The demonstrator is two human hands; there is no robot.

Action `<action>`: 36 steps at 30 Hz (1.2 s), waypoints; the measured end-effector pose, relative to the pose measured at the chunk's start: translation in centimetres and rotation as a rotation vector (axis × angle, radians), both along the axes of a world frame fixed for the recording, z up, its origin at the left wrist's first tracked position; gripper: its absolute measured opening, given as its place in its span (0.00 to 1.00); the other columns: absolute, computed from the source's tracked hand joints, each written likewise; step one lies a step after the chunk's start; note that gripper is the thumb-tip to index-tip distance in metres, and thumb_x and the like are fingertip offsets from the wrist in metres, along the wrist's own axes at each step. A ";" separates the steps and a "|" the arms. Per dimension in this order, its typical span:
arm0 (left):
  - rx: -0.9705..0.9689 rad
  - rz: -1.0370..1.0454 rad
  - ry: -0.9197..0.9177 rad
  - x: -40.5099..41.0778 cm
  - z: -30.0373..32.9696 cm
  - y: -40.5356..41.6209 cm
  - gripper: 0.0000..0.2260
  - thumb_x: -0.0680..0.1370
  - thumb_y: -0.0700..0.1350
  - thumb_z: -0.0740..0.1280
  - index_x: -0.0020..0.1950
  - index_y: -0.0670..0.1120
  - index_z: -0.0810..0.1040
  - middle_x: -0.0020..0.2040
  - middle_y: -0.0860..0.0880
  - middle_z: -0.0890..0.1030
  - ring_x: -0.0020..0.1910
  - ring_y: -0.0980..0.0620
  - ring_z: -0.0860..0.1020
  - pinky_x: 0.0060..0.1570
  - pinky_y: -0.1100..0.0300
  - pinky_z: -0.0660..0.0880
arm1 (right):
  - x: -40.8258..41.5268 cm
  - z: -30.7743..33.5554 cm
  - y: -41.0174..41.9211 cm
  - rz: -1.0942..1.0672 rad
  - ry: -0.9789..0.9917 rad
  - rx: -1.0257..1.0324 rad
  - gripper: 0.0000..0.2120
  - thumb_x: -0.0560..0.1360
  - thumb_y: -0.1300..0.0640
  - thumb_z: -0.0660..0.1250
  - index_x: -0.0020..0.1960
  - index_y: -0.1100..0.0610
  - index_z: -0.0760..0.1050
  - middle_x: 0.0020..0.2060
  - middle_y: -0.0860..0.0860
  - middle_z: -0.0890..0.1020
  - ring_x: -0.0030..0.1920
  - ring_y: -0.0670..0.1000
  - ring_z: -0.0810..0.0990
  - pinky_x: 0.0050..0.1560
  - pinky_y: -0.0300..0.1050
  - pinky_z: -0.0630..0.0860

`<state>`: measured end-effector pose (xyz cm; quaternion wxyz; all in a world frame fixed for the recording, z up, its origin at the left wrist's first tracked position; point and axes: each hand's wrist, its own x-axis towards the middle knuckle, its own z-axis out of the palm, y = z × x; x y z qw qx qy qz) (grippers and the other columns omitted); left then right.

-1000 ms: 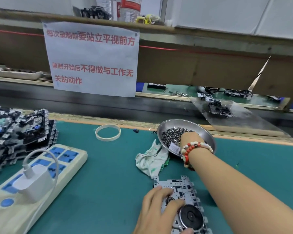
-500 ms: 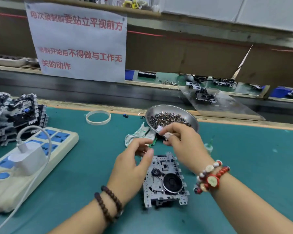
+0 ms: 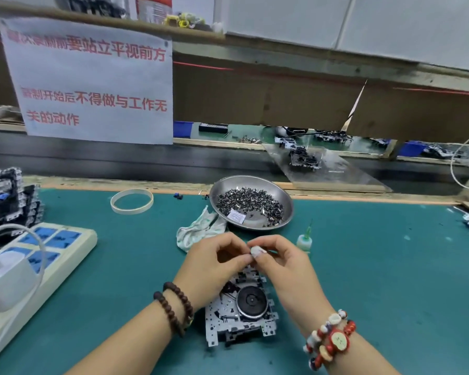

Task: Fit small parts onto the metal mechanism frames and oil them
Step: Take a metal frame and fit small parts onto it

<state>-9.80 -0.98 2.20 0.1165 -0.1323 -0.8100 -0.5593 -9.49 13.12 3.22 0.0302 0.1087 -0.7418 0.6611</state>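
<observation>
1. The metal mechanism frame [image 3: 240,312] lies flat on the green mat, near centre, with neither hand holding it — any push while fitting could slide it.
2. Just above its far edge, the left hand [image 3: 214,262] and right hand [image 3: 278,262] meet fingertip to fingertip, apparently pinching a small part too tiny to make out; it could drop into the mechanism.
3. Farther off, the oil bottle [image 3: 304,239] stands near the right hand — a stray knock could tip it.
4. The steel bowl [image 3: 284,198] of parts sits beyond.

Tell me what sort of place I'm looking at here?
Most likely a factory assembly bench: a metal mechanism frame lies under both hands, a steel bowl of small parts sits behind it, and more frames are stacked at the left.
</observation>
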 end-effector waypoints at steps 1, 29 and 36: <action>-0.012 0.005 0.013 0.0 -0.1 -0.1 0.10 0.71 0.41 0.72 0.35 0.55 0.78 0.36 0.57 0.81 0.37 0.59 0.79 0.42 0.64 0.76 | -0.1 -0.3 0.0 -0.010 0.000 0.017 0.09 0.74 0.66 0.66 0.42 0.53 0.79 0.38 0.49 0.84 0.42 0.46 0.82 0.47 0.41 0.79; -0.453 0.055 -0.081 1.1 -0.9 -2.1 0.07 0.74 0.60 0.61 0.51 0.66 0.69 0.47 0.69 0.72 0.52 0.77 0.64 0.62 0.64 0.55 | -0.5 -1.9 0.2 0.016 -0.126 0.008 0.10 0.73 0.66 0.67 0.40 0.53 0.81 0.34 0.51 0.84 0.33 0.40 0.79 0.29 0.33 0.74; -0.275 0.021 0.022 0.6 -0.7 -1.9 0.02 0.71 0.57 0.64 0.39 0.62 0.73 0.49 0.64 0.74 0.51 0.65 0.72 0.57 0.56 0.67 | -0.7 -2.1 0.0 0.028 -0.185 -0.100 0.06 0.72 0.68 0.66 0.41 0.60 0.77 0.29 0.53 0.83 0.31 0.42 0.80 0.27 0.33 0.74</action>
